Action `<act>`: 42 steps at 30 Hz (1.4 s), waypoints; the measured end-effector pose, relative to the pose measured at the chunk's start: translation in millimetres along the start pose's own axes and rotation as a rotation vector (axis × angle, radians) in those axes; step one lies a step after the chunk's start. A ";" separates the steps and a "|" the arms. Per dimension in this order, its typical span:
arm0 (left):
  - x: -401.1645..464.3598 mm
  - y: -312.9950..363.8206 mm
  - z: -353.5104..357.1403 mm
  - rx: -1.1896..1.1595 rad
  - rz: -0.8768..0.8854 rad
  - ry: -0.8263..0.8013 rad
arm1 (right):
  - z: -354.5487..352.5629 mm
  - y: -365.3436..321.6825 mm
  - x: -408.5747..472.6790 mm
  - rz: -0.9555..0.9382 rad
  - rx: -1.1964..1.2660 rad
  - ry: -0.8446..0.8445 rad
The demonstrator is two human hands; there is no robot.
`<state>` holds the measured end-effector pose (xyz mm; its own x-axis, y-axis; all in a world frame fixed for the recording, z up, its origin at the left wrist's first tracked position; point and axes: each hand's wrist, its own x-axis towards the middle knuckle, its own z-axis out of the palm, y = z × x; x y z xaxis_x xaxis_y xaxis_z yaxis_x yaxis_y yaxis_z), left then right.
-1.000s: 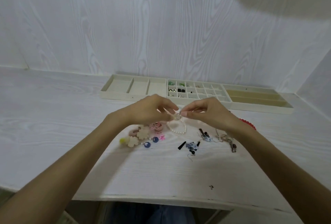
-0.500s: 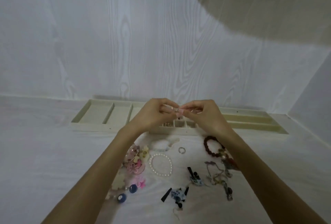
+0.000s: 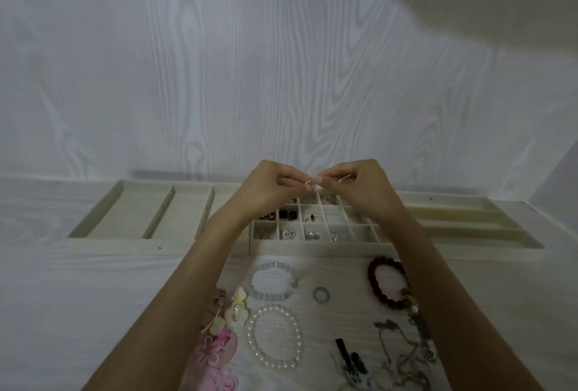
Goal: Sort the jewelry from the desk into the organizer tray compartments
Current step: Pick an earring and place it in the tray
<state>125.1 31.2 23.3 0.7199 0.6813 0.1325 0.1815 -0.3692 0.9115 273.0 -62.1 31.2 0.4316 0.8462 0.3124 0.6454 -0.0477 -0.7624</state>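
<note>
A small thin ring [image 3: 309, 183] is held in the air above the organizer tray [image 3: 131, 242], over its middle grid of small compartments. My left hand [image 3: 269, 188] and my right hand [image 3: 359, 190] both pinch it with their fingertips, which meet at the ring. Several grid cells hold earrings and studs [image 3: 287, 214]. Loose on the desk below my arms lie a pearl bracelet [image 3: 275, 336], a pale bead bracelet [image 3: 273, 281], a dark red bead bracelet [image 3: 387, 282], a grey ring [image 3: 321, 294], pink flower clips [image 3: 215, 356] and chains [image 3: 397, 356].
The tray stands along the white wood-grain wall [image 3: 219, 77], with long compartments at its left and right ends [image 3: 463, 218]. Bare white desk [image 3: 78, 296] spreads to the left of the jewelry pile.
Both hands have lifted the small ring from over the pile to above the tray's grid. The camera has tilted up and come closer, so the tray and the jewelry look larger.
</note>
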 end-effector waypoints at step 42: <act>10.0 -29.8 -0.6 0.677 -0.046 -0.205 | 35.7 14.8 9.1 -0.057 -0.751 -0.221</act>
<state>126.5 49.4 -2.3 0.8011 0.5974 -0.0363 0.5433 -0.7003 0.4630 264.0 -36.2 2.5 0.3002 0.9404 0.1597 0.9502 -0.2802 -0.1362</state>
